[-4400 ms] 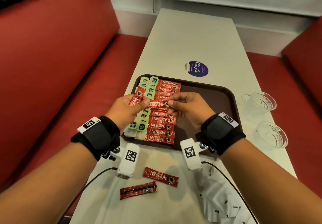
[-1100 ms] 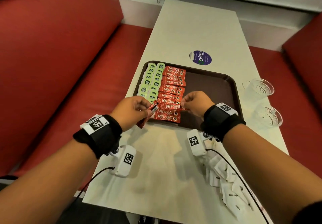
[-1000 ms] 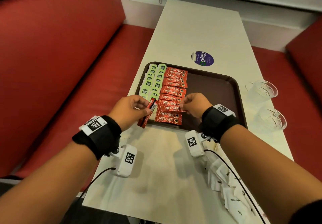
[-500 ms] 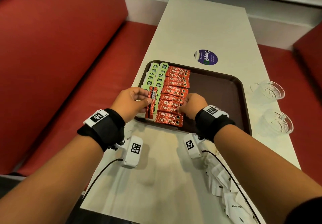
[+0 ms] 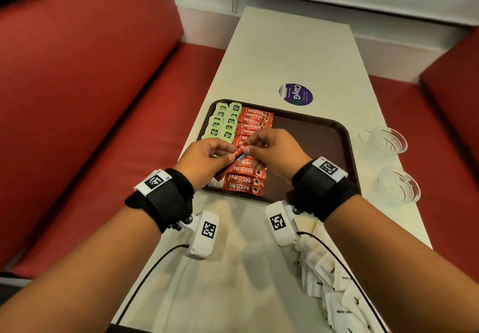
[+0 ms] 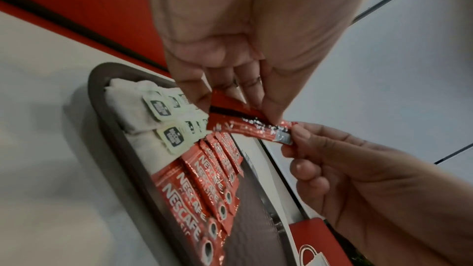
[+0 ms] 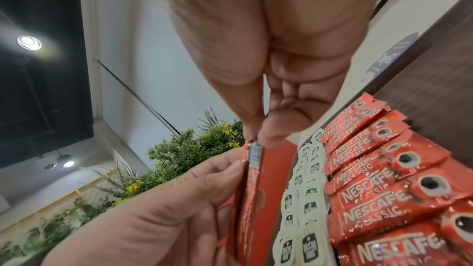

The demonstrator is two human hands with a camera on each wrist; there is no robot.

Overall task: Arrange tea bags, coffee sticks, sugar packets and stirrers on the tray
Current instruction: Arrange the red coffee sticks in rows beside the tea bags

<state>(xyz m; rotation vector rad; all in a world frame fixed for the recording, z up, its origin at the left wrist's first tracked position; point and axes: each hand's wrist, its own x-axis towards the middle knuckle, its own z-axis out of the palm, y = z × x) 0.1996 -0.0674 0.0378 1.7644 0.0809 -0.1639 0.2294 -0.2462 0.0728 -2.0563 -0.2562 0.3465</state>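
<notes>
A single coffee stick is pinched in the grip of both hands above the near left part of the tray. Its far end is nipped between thumb and forefinger of the right hand, while its near length is held in the curled fingers of the left hand. The stick is held slanted, clear of the row of coffee sticks already laid on the tray. Just left of that row, two columns of tea bags are laid. The sugar packets are seen loose on the tabletop at the near right, not yet placed; no stirrers can be made out.

The handover is judged to be the weak point: if the stick is released by one hand before it is firmly taken by the other, it may be dropped skew across the overlapped row. The laid sticks could also be nudged out of line by a knuckle or by the wrist cable, since they are only resting on each other.

The stick is a narrow, flat sachet of glossy red foil with crimped ends, thin and easily bent. The tea bags are soft white paper pouches with pale green tags. The tray is dark brown plastic with a raised rim and rounded corners. Two clear patterned glass cups are stood to its right.
</notes>
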